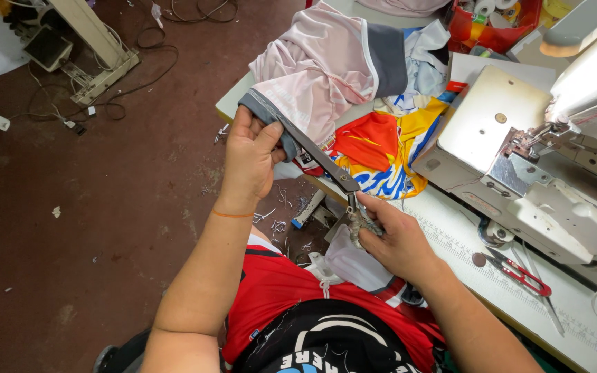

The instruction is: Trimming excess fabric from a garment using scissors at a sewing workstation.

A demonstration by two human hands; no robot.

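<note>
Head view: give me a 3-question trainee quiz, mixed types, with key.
1. True or false: the left hand grips the grey-edged hem of the pink garment.
2. Multiple choice: the right hand holds
A. a spool of thread
B. large scissors
C. a ruler
3. Fill in: the small red-handled thread snips lie on the table in front of the ____ machine.

Key: 1 true; 2 B; 3 sewing.
</note>
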